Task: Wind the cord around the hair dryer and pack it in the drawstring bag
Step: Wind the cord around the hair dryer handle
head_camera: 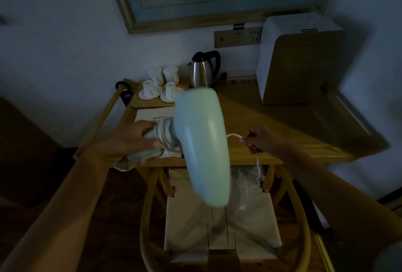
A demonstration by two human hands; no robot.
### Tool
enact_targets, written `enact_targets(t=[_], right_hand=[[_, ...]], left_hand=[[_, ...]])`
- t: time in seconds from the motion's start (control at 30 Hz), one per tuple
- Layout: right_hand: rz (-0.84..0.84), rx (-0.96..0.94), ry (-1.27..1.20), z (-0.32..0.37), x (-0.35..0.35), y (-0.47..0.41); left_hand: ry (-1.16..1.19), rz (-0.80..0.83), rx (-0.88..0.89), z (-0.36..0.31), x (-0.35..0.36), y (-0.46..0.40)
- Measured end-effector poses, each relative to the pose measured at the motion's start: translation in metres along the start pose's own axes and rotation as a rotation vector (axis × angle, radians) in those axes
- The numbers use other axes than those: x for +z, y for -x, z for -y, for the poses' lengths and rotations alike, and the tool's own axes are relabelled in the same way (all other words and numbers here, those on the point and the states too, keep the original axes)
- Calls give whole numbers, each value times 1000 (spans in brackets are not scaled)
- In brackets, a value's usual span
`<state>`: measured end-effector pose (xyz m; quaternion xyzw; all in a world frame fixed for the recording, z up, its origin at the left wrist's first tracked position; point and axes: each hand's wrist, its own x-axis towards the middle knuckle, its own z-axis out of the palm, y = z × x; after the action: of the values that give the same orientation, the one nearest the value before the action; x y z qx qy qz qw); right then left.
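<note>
In the middle of the frame the pale blue-green hair dryer (201, 147) is held up over the front edge of the wooden counter (261, 115), its long body running from centre down toward the chair seat (219, 226) at the bottom. The left hand (128, 141), at centre left, has its grip closed round the handle, where several white turns of cord (243, 139) are already bunched against the fingers. The right hand (261, 139), at centre right, pinches the free cord between fingertips; a short run arcs back to the dryer and a loose tail hangs down below the hand.

Winding looks well under way but not finished, judging by that hanging tail. A light cloth lies under the left hand; whether it is the drawstring bag I cannot tell. Packing is not begun.
</note>
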<state>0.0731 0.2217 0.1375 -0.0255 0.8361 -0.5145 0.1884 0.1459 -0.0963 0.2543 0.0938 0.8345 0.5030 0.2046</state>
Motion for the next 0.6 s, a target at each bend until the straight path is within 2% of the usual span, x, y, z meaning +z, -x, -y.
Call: enact_targets(t=[0.1,0.27,0.37,0.43,0.5,0.6], right_hand=[[-85,-22,28,11,-11,-4],[-218,-34,13,51,-25,-4],[-195,-68,-49,82,-17,7],[-173,-106,-46,100,-6,19],[-132,-165,-5,115,5,34],[-103,-286,163,126,23,61]], left_hand=[[-350,287,-58,-12,16,-1],[-640,390,-184,18,64,-25],[-778,360,-199,42,89,-38],[-763,314,-205,53,104,-44],[-696,243,-235,63,111,-52],[-471,70,-306,81,108,-65]])
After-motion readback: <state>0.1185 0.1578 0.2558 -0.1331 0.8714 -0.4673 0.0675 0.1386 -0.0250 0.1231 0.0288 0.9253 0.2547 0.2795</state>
